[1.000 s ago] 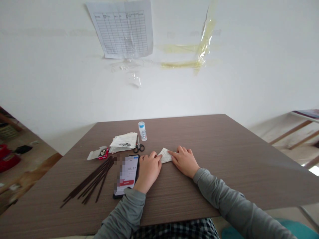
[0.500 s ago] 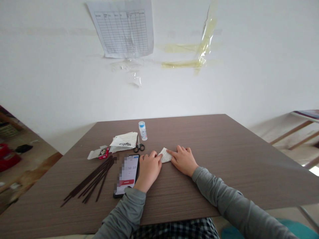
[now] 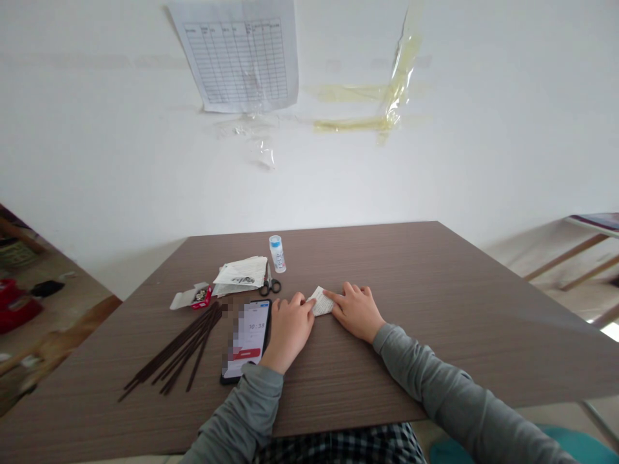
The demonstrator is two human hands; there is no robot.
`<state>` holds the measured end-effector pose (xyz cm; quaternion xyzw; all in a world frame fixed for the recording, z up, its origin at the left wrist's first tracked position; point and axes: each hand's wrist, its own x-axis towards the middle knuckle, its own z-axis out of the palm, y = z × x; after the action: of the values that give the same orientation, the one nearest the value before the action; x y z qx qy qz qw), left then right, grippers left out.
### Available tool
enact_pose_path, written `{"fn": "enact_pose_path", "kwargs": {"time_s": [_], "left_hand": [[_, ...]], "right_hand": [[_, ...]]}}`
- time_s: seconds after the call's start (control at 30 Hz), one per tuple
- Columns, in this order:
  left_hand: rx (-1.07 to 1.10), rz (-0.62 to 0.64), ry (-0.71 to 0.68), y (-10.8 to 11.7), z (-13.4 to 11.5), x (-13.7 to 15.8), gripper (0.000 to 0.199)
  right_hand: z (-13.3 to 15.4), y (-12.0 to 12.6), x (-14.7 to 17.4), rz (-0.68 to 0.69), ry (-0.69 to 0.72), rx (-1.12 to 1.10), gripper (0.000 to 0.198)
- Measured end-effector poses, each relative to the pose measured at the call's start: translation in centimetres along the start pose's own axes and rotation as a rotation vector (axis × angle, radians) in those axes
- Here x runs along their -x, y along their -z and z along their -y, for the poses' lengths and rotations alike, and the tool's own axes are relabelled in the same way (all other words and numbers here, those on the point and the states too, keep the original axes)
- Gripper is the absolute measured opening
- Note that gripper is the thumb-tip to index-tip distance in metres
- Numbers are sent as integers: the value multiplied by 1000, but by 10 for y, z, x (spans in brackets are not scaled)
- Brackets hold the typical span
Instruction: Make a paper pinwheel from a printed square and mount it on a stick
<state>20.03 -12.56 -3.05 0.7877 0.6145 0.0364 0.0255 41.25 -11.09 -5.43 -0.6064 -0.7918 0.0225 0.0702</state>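
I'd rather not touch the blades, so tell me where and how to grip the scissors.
Probably grip the scissors by their black handle loops, coming from the near right: the loops lie nearest, the blades point toward the wall beside the paper stack, and the phone lies near left.

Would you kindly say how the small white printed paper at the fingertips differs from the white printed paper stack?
The small white printed paper looks much smaller than the white printed paper stack. The left hand and right hand touch the small paper, not the stack. The stack shows a dark picture; the small paper's visible part, only print. Both lie on the brown wood-grain table.
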Motion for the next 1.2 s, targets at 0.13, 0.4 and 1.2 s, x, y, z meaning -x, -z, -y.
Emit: {"fn": "enact_pose_path", "kwargs": {"time_s": [0.13, 0.4, 1.2], "left_hand": [[-21, 7, -2, 0, 0, 0, 52], [-7, 13, 12, 2, -1, -2, 50], [-4, 229, 18, 28, -11, -19, 59]], "right_hand": [[-1, -1, 0, -3, 5, 5, 58], [0, -1, 0, 28, -3, -7, 57], [0, 6, 3, 72, -37, -38, 56]]}}
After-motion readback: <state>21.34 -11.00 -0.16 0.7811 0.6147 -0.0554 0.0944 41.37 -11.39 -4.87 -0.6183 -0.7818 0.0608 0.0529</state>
